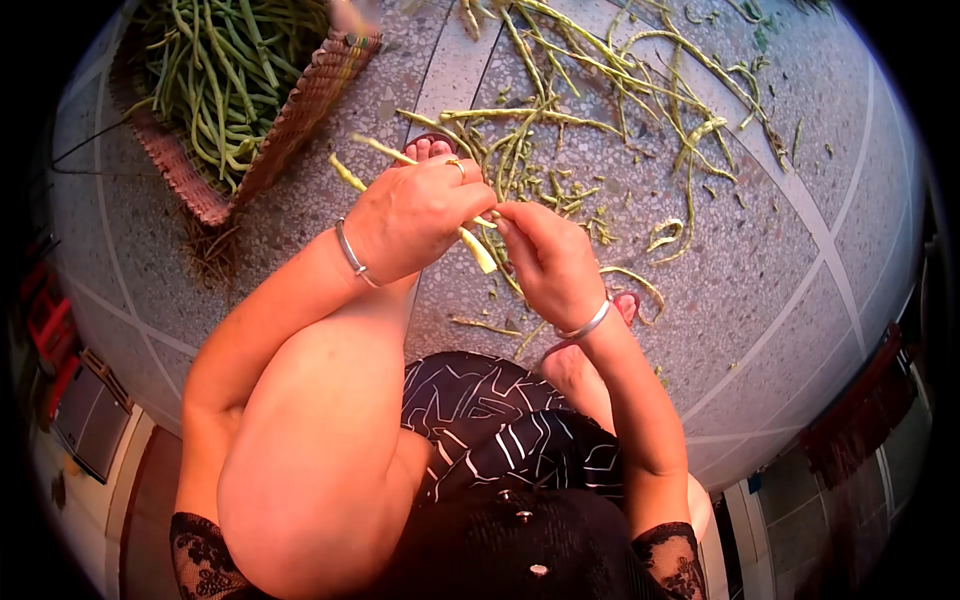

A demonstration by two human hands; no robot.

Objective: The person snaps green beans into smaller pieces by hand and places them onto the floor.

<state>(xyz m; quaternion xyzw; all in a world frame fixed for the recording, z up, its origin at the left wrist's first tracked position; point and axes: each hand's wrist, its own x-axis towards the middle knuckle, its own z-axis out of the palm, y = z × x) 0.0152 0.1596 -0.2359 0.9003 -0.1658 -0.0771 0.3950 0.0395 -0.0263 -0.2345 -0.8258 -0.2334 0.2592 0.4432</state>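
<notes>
My left hand (415,215) is closed around a few long green beans (477,250), whose ends stick out past the fingers on both sides. Thumb and fingertips of my right hand (548,258) pinch the end of a bean beside my left fingers, and the two hands nearly touch. Below them on the speckled floor (740,270) lie short bean pieces (570,190) and long yellowish beans (590,60). A woven basket (310,90) full of green beans (215,80) stands at the upper left.
My feet (430,149) are on the floor under and beside the hands, and my bent knee is at the left. A curled bean (668,238) lies to the right. Dry roots or straw (212,250) show below the basket. Dark red cloth (860,410) is at the right edge.
</notes>
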